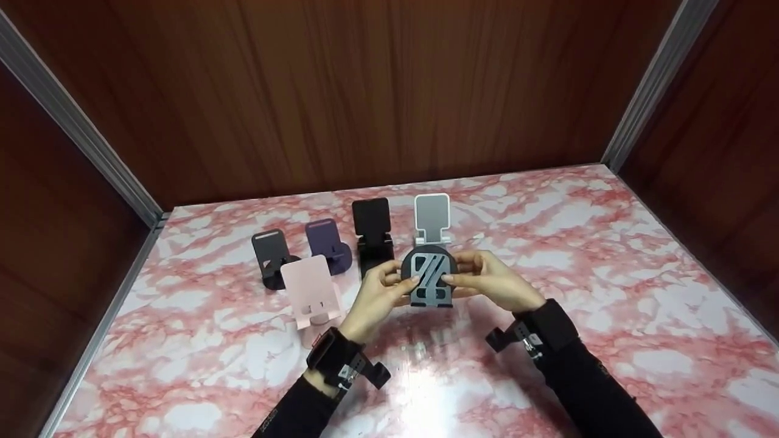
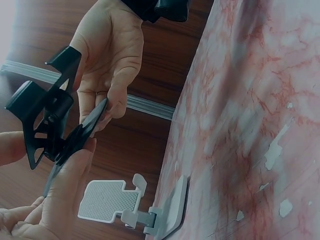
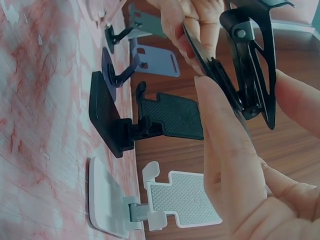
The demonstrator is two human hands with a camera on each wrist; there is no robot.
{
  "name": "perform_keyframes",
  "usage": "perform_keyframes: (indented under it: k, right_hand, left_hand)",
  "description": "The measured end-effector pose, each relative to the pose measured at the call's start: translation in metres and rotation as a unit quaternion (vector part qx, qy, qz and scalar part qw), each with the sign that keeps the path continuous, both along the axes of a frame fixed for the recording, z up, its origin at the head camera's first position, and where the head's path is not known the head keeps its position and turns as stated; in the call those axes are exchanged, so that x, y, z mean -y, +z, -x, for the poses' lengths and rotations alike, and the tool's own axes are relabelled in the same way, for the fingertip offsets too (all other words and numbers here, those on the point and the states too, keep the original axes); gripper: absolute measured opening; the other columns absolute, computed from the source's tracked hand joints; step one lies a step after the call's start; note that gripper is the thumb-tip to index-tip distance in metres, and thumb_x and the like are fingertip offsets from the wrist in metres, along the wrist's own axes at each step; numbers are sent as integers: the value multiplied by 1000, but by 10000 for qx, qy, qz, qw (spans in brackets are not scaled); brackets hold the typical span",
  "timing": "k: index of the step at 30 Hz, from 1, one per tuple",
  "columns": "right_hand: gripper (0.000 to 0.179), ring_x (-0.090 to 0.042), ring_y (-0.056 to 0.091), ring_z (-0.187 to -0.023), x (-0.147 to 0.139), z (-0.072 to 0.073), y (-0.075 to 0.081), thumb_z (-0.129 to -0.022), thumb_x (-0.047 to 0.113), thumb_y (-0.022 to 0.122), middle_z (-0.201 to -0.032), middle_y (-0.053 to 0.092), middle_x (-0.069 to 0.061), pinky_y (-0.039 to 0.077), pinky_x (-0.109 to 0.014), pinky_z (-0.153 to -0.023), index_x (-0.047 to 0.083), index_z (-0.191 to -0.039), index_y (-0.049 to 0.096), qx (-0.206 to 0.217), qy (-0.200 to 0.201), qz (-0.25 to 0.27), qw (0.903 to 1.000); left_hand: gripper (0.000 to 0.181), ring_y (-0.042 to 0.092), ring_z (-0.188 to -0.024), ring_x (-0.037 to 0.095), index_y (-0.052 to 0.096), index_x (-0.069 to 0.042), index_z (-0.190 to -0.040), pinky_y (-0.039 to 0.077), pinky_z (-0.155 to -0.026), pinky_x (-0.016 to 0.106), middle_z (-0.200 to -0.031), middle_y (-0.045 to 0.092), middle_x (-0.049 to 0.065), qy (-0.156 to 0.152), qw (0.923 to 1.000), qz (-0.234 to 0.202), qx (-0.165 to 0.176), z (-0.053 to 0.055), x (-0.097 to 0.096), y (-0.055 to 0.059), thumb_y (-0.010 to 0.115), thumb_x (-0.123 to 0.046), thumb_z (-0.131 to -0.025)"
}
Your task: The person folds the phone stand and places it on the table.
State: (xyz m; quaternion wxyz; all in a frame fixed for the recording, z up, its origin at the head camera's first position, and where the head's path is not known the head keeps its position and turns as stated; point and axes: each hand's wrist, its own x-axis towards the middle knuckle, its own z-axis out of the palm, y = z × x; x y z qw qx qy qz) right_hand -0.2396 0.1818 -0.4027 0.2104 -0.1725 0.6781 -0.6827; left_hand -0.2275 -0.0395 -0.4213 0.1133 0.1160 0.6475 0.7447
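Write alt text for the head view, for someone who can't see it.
A person's left hand and right hand hold a phone stand with a dark round base above a red-and-white marbled table. On the table are a dark gray stand, a purple stand, a pink stand, a black stand and a white-framed stand.

Worktop (image 1: pixel 639 292) red-and-white marbled, glare near front. On it: dark grey stand (image 1: pixel 271 248), purple stand (image 1: pixel 322 237), pink stand (image 1: pixel 309 286) nearer, black stand (image 1: pixel 372 218), white stand (image 1: pixel 432 218) rightmost.
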Motion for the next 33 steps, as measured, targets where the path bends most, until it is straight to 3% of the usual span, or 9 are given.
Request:
perform_keyframes:
  k: [6, 22, 33]
  right_hand:
    - [41, -23, 67, -92, 0, 0, -1, -84, 8, 65, -102, 68, -10, 53, -45, -86, -7, -120, 52, -37, -4, 71, 10000]
    - [41, -21, 68, -89, 2, -1, -1, -84, 4, 65, -100, 68, -10, 55, -42, -81, -8, -120, 51, -159, -33, 39, 9999]
    - [47, -22, 68, -90, 1, -1, 1, -82, 5, 67, -104, 67, -10, 55, -41, -82, -7, -124, 48, 17, -251, 34, 9997]
  left_hand:
    - [30, 68, -77, 14, 51, 6, -111, 58, -76, 37, -90, 68, 9, -85, 9996, -277, 71, -2, -1, 1, 63, -6, -86]
    - [32, 68, -76, 13, 50, 8, -111, 58, -74, 35, -95, 68, 17, -55, 9997, 119, -228, -1, -1, -3, 63, -7, -86]
    - [31, 68, -76, 12, 51, 7, -111, 58, -75, 36, -92, 69, 12, -89, 9996, -96, -231, -1, -1, -2, 63, -6, -86]
